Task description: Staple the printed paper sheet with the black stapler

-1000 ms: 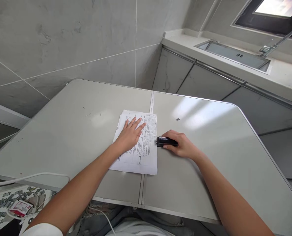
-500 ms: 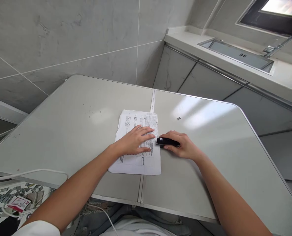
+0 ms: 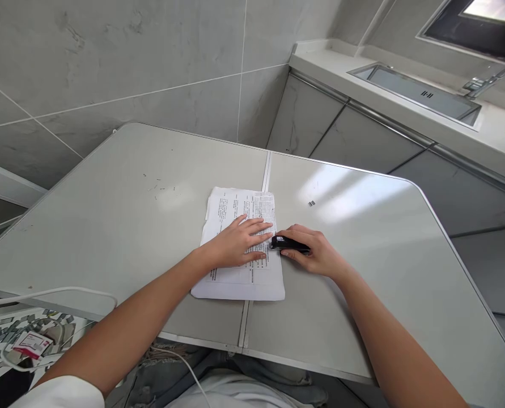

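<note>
A stack of white printed paper (image 3: 235, 280) lies in the middle of the grey folding table (image 3: 107, 226), across its centre seam. My left hand (image 3: 237, 245) rests flat on the sheets with fingers spread, pointing right. My right hand (image 3: 314, 252) grips a small black stapler (image 3: 288, 244) whose nose sits over the right edge of the paper, close to my left fingertips.
Loose staples (image 3: 157, 187) are scattered on the table's left half and a small staple strip (image 3: 312, 203) lies on the right half. A white cable (image 3: 43, 296) runs along the near left edge. A counter with a steel sink (image 3: 414, 93) stands at the back right.
The paper has slid right under my left hand, whose fingers now point toward the stapler. The stapler's nose now overlaps the paper's right edge.
</note>
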Demonstrator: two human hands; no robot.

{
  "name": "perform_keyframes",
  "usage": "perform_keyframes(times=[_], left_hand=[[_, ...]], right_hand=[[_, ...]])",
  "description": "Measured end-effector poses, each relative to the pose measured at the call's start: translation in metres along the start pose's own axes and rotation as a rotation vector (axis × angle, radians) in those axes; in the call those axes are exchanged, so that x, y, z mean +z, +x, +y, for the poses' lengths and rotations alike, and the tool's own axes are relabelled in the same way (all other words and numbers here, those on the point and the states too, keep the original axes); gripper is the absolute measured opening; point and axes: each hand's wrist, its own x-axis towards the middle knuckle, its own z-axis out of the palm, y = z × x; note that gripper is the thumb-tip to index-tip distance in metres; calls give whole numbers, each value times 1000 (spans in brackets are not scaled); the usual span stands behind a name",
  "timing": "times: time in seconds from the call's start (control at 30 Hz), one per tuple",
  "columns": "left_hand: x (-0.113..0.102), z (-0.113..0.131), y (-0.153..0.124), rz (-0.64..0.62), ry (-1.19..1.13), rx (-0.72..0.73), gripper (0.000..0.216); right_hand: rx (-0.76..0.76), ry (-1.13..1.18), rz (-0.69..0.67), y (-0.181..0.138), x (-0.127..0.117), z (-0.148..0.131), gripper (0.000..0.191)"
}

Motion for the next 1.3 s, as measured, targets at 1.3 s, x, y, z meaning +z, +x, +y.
perform_keyframes(times=[1.3], left_hand=[[4,11,2,65,-117,68,72]], right_hand=[[8,-18,-19,-1,3,1,35]])
